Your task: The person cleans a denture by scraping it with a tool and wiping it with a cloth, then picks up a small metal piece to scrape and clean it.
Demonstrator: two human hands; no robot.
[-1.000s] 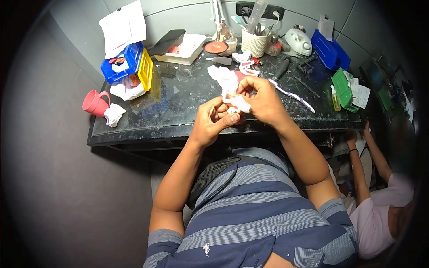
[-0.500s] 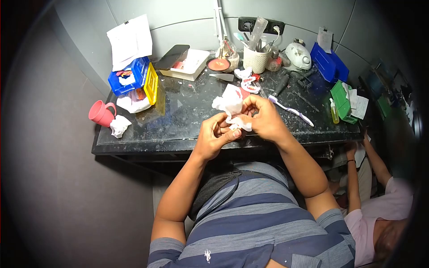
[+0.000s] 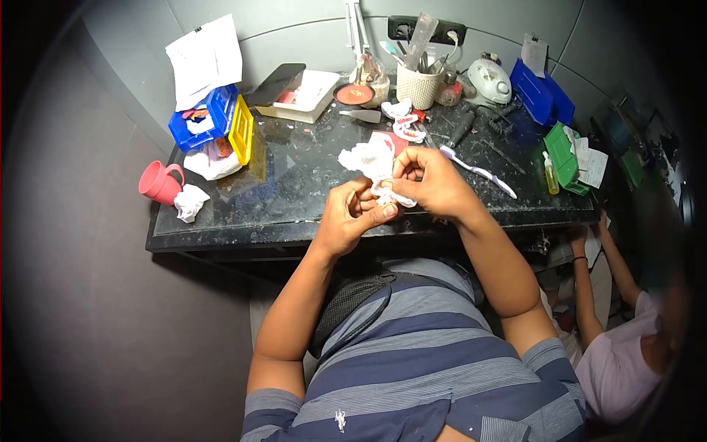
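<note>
Near the table's front edge, my left hand [image 3: 346, 221] is closed around a small whitish piece [image 3: 386, 199], whose exact form I cannot make out. My right hand [image 3: 434, 184] pinches a crumpled white tissue [image 3: 368, 159] from the right, its lower end touching the piece. Just behind the tissue lies a pink-red square [image 3: 390, 141]. Dental models with white teeth [image 3: 407, 127] rest further back. A white and purple toothbrush [image 3: 479, 171] lies to the right of my right hand.
On the black table [image 3: 287, 214] stand a pink mug [image 3: 158, 183], blue and yellow bins [image 3: 241, 129], a white tray [image 3: 317, 99], a tool cup [image 3: 418, 87] and a green box [image 3: 565, 158]. A co-worker's arms [image 3: 585, 295] are at the lower right.
My right hand has closed its fingers on the tissue lower down, near the piece in my left hand. The tissue's upper part has shifted left. The whole view has shifted slightly.
</note>
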